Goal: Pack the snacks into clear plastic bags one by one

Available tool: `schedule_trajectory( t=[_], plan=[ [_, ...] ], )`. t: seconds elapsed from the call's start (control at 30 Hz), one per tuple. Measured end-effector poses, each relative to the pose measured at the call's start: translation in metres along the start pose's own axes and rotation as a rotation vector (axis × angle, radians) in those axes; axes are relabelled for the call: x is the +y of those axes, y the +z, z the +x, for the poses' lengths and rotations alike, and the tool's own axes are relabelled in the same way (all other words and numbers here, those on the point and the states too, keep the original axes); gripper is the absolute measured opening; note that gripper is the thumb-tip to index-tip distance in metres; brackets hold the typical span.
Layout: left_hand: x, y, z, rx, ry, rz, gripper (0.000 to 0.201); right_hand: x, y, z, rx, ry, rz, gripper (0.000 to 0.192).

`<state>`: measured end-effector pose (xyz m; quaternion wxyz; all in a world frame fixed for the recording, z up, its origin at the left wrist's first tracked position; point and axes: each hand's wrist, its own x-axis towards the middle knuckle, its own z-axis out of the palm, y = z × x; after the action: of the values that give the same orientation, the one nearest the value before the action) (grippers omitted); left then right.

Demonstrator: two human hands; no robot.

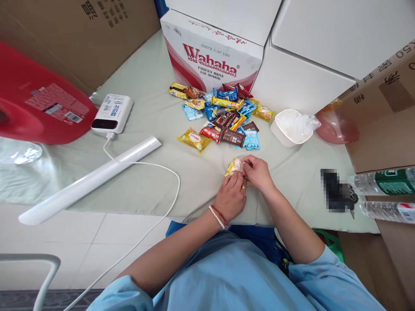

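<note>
Both of my hands meet over a small yellow snack packet (234, 166) on the pale green cloth near the table's front edge. My left hand (231, 194), with a beaded bracelet and a ring, pinches the packet's near side. The far side is gripped by my right hand (257, 171). A pale piece of food shows at the packet's torn end. Behind it lies a pile of wrapped snacks (223, 116), yellow, blue, brown and red. To the right of the pile stands a white bowl (287, 128) lined with a clear plastic bag.
A Wahaha water carton (210, 54) and white boxes stand at the back. A white power bank (112, 113) with its cable, a long white tube (90, 177) and a red container (39, 99) lie left. Cardboard box (385, 108), keys and water bottles (385, 181) sit right.
</note>
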<state>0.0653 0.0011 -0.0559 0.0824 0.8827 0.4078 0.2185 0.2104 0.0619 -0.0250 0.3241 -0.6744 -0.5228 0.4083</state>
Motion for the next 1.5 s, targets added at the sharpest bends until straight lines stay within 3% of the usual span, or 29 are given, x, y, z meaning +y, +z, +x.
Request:
schedule_trajectory(
  t=[0.1,0.17,0.27,0.4,0.57,0.7,0.83,0.97,1.07,1.23,1.33,1.4,1.5],
  plan=[
    [-0.017,-0.012,-0.001,0.007,-0.029,-0.205,0.038,-0.004,0.003,0.0,-0.018,-0.189,-0.364,0.018],
    [-0.033,-0.019,0.004,0.066,-0.211,-0.304,0.033,-0.006,0.004,-0.002,-0.038,-0.247,-0.496,0.022],
    [-0.049,-0.021,0.017,0.116,-0.521,-0.19,0.027,-0.006,0.006,-0.006,-0.046,-0.296,-0.558,0.024],
    [-0.046,-0.012,0.037,-0.012,-0.527,-0.115,0.023,-0.003,0.007,-0.011,-0.015,-0.306,-0.494,0.022],
    [-0.04,-0.01,0.041,-0.007,-0.586,-0.288,0.023,0.001,0.008,-0.024,-0.008,-0.142,-0.116,0.022],
    [-0.021,-0.025,0.03,0.145,-0.471,-0.526,0.016,-0.005,0.0,-0.054,0.046,-0.037,0.214,0.033],
    [0.019,-0.037,0.018,0.349,-0.168,-0.375,0.022,-0.009,-0.023,-0.089,0.14,0.035,0.448,0.046],
    [0.043,-0.027,0.009,0.361,0.239,-0.185,0.025,0.007,-0.047,-0.11,0.118,0.196,0.628,0.046],
    [0.05,-0.011,0.005,0.282,0.401,-0.16,0.022,0.025,-0.059,-0.119,0.11,0.269,0.673,0.046],
    [0.055,0.0,0.003,0.095,0.483,-0.292,0.027,0.047,-0.065,-0.126,0.081,0.333,0.682,0.052],
    [0.043,-0.01,-0.002,0.012,0.437,-0.379,0.035,0.054,-0.086,-0.114,0.211,0.292,0.639,0.05],
    [0.023,-0.018,-0.011,0.033,0.358,-0.342,0.038,0.058,-0.122,-0.091,0.402,0.164,0.57,0.047],
    [-0.018,-0.028,-0.033,0.03,0.228,-0.251,0.037,0.063,-0.208,-0.031,0.762,-0.08,0.364,0.04]
  ],
)
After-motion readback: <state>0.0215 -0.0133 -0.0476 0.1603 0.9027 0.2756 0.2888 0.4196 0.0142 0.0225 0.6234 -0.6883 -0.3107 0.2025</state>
